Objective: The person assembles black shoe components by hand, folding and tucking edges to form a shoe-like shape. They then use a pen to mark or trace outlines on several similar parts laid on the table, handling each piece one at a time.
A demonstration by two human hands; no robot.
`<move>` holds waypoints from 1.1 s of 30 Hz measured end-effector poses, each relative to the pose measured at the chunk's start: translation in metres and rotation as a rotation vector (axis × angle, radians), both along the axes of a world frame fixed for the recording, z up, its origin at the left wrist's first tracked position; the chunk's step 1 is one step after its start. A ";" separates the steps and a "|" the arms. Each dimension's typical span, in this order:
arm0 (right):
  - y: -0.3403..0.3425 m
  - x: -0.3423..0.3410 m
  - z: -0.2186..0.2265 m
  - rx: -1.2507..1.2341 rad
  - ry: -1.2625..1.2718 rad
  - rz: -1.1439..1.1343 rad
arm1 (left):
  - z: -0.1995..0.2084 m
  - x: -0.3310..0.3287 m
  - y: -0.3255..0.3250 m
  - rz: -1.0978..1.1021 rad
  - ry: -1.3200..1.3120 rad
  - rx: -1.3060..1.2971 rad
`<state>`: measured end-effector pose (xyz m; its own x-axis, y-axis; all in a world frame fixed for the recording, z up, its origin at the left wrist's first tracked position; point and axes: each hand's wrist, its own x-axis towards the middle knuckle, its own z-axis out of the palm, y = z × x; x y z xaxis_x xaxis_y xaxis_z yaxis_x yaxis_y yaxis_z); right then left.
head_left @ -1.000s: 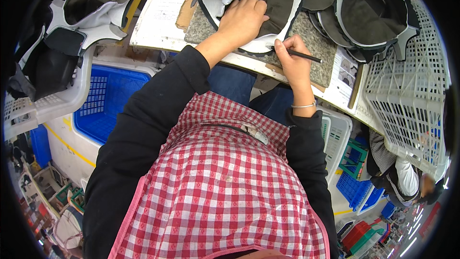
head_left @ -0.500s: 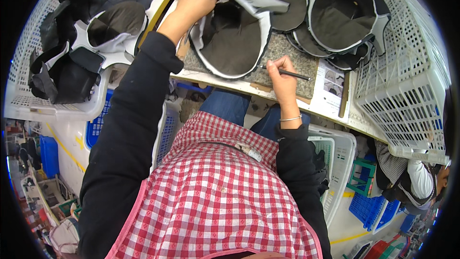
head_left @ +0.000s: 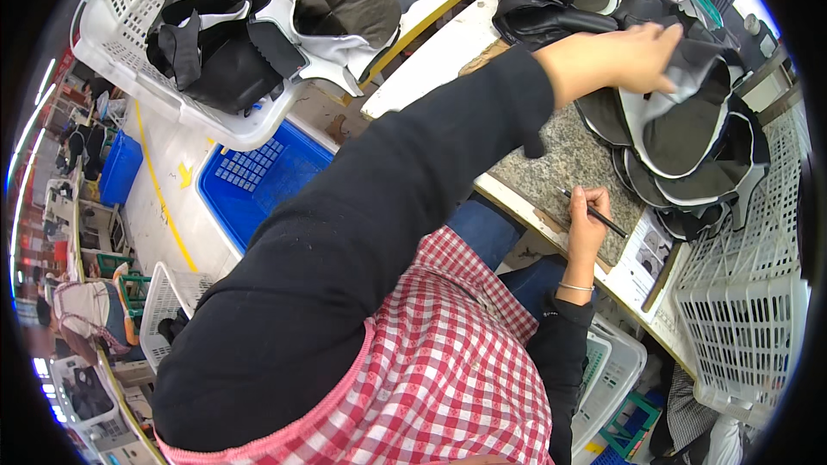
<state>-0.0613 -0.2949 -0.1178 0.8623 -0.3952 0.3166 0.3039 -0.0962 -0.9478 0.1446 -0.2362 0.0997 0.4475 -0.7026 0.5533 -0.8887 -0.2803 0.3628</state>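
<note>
Desk [head_left: 422, 69]: lined upper [head_left: 685, 138] now off stone slab [head_left: 556, 164], onto stack [head_left: 732, 159], seemingly set aside; your left hand [head_left: 642, 58] at it, grip unclear; right hand [head_left: 589, 208] closed round pen [head_left: 608, 222]

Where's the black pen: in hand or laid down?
In hand: the black pen runs through the right hand, ends showing on both sides.

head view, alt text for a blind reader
A person's left hand is at a dark, white-edged piece on a pile; the right hand holds a black pen over a speckled slab. More pieces lie in a white basket.
</note>
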 end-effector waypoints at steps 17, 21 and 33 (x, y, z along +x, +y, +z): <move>0.000 -0.003 0.001 -0.096 0.002 -0.014 | -0.162 0.041 0.385 1.188 -0.197 0.578; 0.001 -0.003 0.001 -0.133 0.043 -0.021 | -0.176 0.038 0.355 1.156 -0.183 0.677; 0.002 -0.005 0.006 -0.024 0.046 0.020 | -0.099 0.124 0.481 1.226 0.396 -0.510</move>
